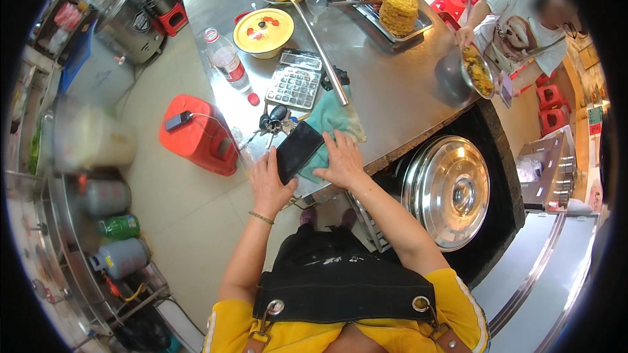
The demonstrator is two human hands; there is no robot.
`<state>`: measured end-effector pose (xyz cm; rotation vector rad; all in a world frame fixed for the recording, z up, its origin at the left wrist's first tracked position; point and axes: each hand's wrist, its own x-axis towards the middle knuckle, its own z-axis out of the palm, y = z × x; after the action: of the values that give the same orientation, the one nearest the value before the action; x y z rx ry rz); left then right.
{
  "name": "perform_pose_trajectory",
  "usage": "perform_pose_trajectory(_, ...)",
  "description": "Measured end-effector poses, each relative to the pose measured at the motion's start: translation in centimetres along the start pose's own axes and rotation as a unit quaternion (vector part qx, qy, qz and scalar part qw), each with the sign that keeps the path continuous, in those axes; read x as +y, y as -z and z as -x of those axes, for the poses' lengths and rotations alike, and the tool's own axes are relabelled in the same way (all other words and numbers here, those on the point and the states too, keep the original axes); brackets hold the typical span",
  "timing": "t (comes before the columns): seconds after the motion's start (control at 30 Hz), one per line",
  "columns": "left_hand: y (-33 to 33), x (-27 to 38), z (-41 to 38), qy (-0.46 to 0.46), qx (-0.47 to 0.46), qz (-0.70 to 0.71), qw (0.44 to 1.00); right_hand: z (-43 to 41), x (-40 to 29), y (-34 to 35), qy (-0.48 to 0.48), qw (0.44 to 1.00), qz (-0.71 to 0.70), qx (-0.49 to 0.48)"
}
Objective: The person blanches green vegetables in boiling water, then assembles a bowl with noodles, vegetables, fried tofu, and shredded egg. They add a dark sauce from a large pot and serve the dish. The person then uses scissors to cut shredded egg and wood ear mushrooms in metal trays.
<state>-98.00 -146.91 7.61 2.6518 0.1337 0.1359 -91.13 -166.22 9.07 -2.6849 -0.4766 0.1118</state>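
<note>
A black smartphone point(300, 151) with a dark screen lies tilted over the near corner of the steel table. My left hand point(267, 186) has its lower left end between thumb and fingers. To its right, my right hand point(343, 159) rests with fingers spread on a green cloth point(336, 113), its fingertips close to the phone's edge. A bunch of keys point(274, 120) sits just beyond my left hand. Farther up are a calculator point(295, 81), a red bottle cap point(253, 99) and an uncapped plastic bottle point(228, 63). The handle of a long ladle point(319, 46) reaches down to the cloth.
A yellow lidded enamel pot point(263, 32) and a tray point(417, 29) of sausages and stacked yellow patties stand farther back. A red stool point(189, 142) carries a small device on a cable. At right are a large lidded steel pot point(449, 193) and a person point(520, 34) holding a food bowl.
</note>
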Motion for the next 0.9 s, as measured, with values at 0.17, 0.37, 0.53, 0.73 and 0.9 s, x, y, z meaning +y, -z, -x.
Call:
perform_pose_trajectory(0.17,-0.1,-0.5,-0.2,0.009,0.000,0.043,0.999,-0.9,2.4,0.6,-0.063,0.995,-0.028,-0.065)
perform_pose_trajectory(0.37,0.3,0.1,0.5,0.017,-0.012,0.071,0.997,1.4,6.1,6.4,-0.137,0.968,0.104,-0.183)
perform_pose_trajectory(0.53,0.0,0.8,0.6,0.020,-0.013,0.074,0.997,2.5,7.1,3.2,-0.006,0.993,0.045,-0.112)
perform_pose_trajectory(0.73,0.2,1.6,0.8,0.067,-0.036,0.080,0.994,-0.8,22.2,4.1,-0.115,0.979,0.114,0.127)
perform_pose_trajectory(0.9,0.2,2.2,0.3,0.080,-0.040,0.067,0.994,-3.9,36.0,8.2,-0.308,0.922,0.114,0.204)
